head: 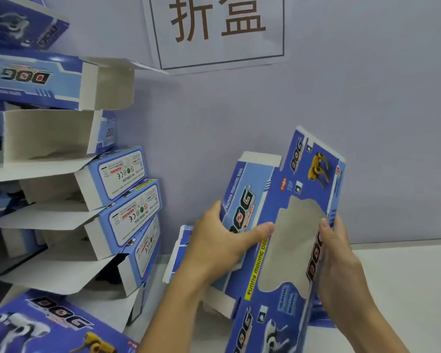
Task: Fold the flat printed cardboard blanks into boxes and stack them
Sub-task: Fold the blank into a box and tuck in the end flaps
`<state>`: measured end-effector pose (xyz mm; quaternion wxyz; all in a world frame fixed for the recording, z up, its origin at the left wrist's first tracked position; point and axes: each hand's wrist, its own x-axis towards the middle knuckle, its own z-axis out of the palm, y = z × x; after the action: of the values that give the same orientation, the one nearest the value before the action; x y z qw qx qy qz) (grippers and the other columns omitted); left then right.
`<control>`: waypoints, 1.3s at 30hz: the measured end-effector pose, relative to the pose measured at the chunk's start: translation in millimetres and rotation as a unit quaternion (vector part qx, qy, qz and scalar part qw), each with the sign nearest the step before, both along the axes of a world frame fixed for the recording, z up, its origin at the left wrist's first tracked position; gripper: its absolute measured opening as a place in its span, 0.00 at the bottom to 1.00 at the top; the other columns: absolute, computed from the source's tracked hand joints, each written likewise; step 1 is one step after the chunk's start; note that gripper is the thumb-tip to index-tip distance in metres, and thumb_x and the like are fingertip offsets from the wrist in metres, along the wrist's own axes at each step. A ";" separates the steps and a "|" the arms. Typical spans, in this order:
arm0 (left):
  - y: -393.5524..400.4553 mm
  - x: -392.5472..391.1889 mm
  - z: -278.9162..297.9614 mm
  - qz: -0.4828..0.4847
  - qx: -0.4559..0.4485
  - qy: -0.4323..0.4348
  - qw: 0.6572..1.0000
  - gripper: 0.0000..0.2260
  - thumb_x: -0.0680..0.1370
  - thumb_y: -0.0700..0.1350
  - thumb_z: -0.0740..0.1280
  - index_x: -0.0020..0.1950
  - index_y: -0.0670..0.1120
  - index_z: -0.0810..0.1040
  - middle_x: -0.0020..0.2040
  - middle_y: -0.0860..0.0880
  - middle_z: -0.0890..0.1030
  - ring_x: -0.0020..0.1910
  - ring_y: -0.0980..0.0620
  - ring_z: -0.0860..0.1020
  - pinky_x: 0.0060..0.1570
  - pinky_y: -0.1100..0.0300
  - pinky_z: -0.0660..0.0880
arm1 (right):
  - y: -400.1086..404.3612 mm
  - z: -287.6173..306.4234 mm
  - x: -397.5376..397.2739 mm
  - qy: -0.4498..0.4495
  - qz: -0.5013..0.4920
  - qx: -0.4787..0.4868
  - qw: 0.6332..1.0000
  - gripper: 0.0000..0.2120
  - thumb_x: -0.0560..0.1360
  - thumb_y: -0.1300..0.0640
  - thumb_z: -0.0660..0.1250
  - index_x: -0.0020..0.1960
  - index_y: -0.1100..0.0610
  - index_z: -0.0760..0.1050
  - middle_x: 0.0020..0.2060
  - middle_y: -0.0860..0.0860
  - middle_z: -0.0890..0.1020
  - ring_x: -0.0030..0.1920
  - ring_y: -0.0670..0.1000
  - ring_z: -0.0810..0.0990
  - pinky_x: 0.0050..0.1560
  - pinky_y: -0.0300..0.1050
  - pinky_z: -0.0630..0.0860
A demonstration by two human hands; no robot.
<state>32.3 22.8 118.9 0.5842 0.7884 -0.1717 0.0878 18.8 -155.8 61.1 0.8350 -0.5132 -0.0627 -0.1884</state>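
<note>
The left hand grips the left edge of a blue printed cardboard blank, thumb laid across its front by the cut-out window. The right hand pinches the blank's right edge, fingers curled behind. The blank is held tilted above the white counter, partly opened. More flat blanks lie behind it against the wall. At left, folded boxes rise in a leaning stack. A paper sign hangs on the wall.

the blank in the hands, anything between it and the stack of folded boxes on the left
Nothing visible does. Both hands, left hand and right hand, grip the blank, and only bare wall shows between it and the stack.
</note>
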 end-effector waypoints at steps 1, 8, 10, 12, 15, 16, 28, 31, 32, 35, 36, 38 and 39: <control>2.9 1.4 1.3 0.020 0.004 0.001 1.000 0.21 0.67 0.57 0.79 0.54 0.52 0.78 0.46 0.57 0.86 0.43 0.59 0.85 0.40 0.63 0.81 | 0.5 -3.6 2.5 0.014 -0.013 -0.002 1.000 0.29 0.72 0.40 0.62 0.73 0.41 0.65 0.59 0.49 0.82 0.57 0.55 0.83 0.54 0.64 0.80; 9.2 -11.1 -24.9 0.125 -0.109 -0.034 0.986 0.04 0.77 0.50 0.71 0.50 0.52 0.79 0.42 0.55 0.86 0.40 0.56 0.85 0.35 0.61 0.81 | 5.8 -13.0 7.4 0.076 -0.036 -0.046 0.995 0.29 0.69 0.37 0.64 0.69 0.40 0.69 0.58 0.50 0.82 0.56 0.57 0.83 0.49 0.59 0.82; 3.0 -17.4 -37.2 0.101 -0.112 -0.028 0.988 0.08 0.78 0.55 0.67 0.55 0.55 0.77 0.47 0.58 0.86 0.46 0.57 0.85 0.41 0.60 0.82 | 10.5 -11.4 5.3 0.065 -0.037 -0.057 0.996 0.30 0.68 0.38 0.64 0.69 0.40 0.69 0.57 0.49 0.83 0.54 0.56 0.84 0.39 0.51 0.83; -3.5 -19.5 -40.1 0.053 -0.104 0.008 0.993 0.19 0.74 0.63 0.65 0.60 0.57 0.73 0.51 0.58 0.85 0.49 0.57 0.84 0.49 0.54 0.82 | 12.5 -11.1 4.4 0.053 -0.037 -0.057 0.996 0.29 0.69 0.37 0.63 0.69 0.39 0.68 0.57 0.49 0.83 0.54 0.56 0.84 0.41 0.54 0.84; -8.2 -20.4 -34.8 0.002 -0.026 0.022 0.999 0.35 0.65 0.76 0.68 0.66 0.62 0.67 0.57 0.59 0.82 0.56 0.55 0.82 0.56 0.51 0.80 | 16.9 -10.5 3.3 0.036 -0.007 -0.035 0.999 0.28 0.72 0.38 0.63 0.71 0.37 0.65 0.60 0.50 0.82 0.56 0.58 0.84 0.50 0.68 0.80; -9.1 -21.3 -32.3 -0.009 -0.002 0.019 1.000 0.37 0.61 0.76 0.70 0.65 0.64 0.66 0.57 0.60 0.81 0.57 0.56 0.81 0.58 0.51 0.79 | 18.4 -9.8 3.0 0.030 0.006 -0.029 0.999 0.29 0.72 0.37 0.63 0.72 0.36 0.64 0.60 0.50 0.82 0.57 0.58 0.84 0.52 0.69 0.79; 21.2 -29.2 3.2 0.136 -0.074 -0.056 0.986 0.24 0.61 0.57 0.77 0.55 0.55 0.77 0.45 0.58 0.85 0.44 0.55 0.84 0.51 0.46 0.81 | 27.1 9.9 -4.8 0.010 -0.044 -0.086 0.995 0.17 0.80 0.42 0.57 0.68 0.33 0.67 0.53 0.32 0.81 0.55 0.37 0.81 0.49 0.41 0.74; 23.9 -33.9 13.7 0.215 -0.105 -0.126 0.963 0.26 0.63 0.59 0.75 0.60 0.56 0.75 0.49 0.61 0.84 0.48 0.59 0.83 0.54 0.47 0.80 | 27.6 17.6 -9.3 -0.009 -0.108 -0.143 0.984 0.15 0.82 0.49 0.60 0.68 0.40 0.70 0.55 0.43 0.80 0.56 0.43 0.79 0.49 0.40 0.75; 21.8 -34.8 14.7 0.255 -0.093 -0.153 0.950 0.31 0.64 0.60 0.74 0.64 0.55 0.73 0.52 0.60 0.84 0.52 0.58 0.82 0.56 0.47 0.79 | 30.1 21.3 -12.6 -0.029 -0.139 -0.159 0.977 0.14 0.82 0.51 0.62 0.66 0.42 0.72 0.54 0.45 0.80 0.53 0.42 0.79 0.45 0.36 0.76; 7.4 -36.5 9.9 0.379 0.019 -0.226 0.897 0.42 0.67 0.61 0.74 0.75 0.47 0.62 0.65 0.49 0.78 0.61 0.46 0.79 0.59 0.48 0.77 | 40.7 34.3 -25.7 -0.103 -0.200 -0.213 0.951 0.10 0.78 0.49 0.64 0.59 0.44 0.77 0.49 0.45 0.81 0.49 0.41 0.79 0.41 0.29 0.74; -0.5 -38.1 7.5 0.398 0.065 -0.245 0.882 0.43 0.68 0.60 0.74 0.76 0.44 0.60 0.66 0.46 0.77 0.60 0.43 0.79 0.54 0.48 0.78 | 44.3 38.6 -29.8 -0.125 -0.181 -0.225 0.949 0.13 0.76 0.47 0.62 0.59 0.43 0.77 0.49 0.44 0.82 0.51 0.42 0.80 0.45 0.31 0.75; -18.0 -43.8 5.7 0.387 0.147 -0.259 0.873 0.43 0.69 0.61 0.72 0.76 0.42 0.60 0.62 0.44 0.78 0.51 0.41 0.81 0.42 0.49 0.79 | 48.7 46.7 -36.4 -0.141 -0.077 -0.232 0.959 0.20 0.74 0.42 0.62 0.64 0.41 0.75 0.57 0.43 0.82 0.58 0.45 0.81 0.54 0.40 0.77; -24.9 -46.6 5.6 0.375 0.177 -0.257 0.873 0.43 0.69 0.62 0.70 0.75 0.42 0.60 0.60 0.45 0.78 0.48 0.42 0.82 0.38 0.50 0.78 | 48.4 50.4 -39.1 -0.136 -0.022 -0.230 0.963 0.23 0.73 0.39 0.63 0.67 0.40 0.73 0.60 0.43 0.81 0.59 0.45 0.81 0.55 0.43 0.78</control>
<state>-14.3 -2.1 124.5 0.2931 0.8333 -0.0198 0.4683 -20.3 -107.4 111.4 0.6735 -0.6625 -0.2058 -0.2552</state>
